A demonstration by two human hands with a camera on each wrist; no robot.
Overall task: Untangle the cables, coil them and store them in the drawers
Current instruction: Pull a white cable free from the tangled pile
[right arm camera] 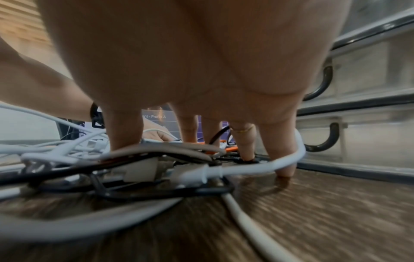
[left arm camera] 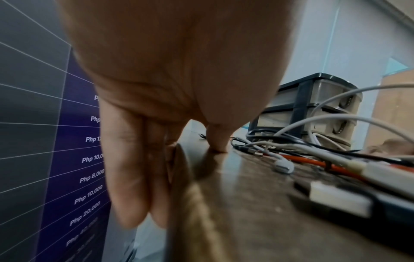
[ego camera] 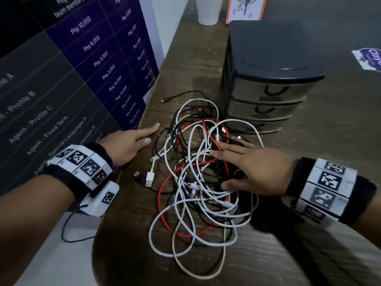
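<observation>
A tangle of white, black and red cables [ego camera: 198,172] lies in the middle of the dark wooden table [ego camera: 185,65]. My right hand [ego camera: 243,162] rests flat on the tangle's right side with its fingers spread; its fingertips [right arm camera: 284,170] press down among the cables [right arm camera: 224,170]. My left hand [ego camera: 132,141] lies on the table's left edge with straight fingers, just left of the pile and holding nothing; its thumb [left arm camera: 218,140] touches the wood. A dark three-drawer unit [ego camera: 268,79] stands behind the pile, all drawers closed.
A purple and grey poster [ego camera: 72,69] stands along the table's left edge. A white cup [ego camera: 208,9] and a framed drawing [ego camera: 245,9] sit at the back. A white label [ego camera: 369,58] lies at the far right. USB plugs [ego camera: 144,178] stick out on the pile's left.
</observation>
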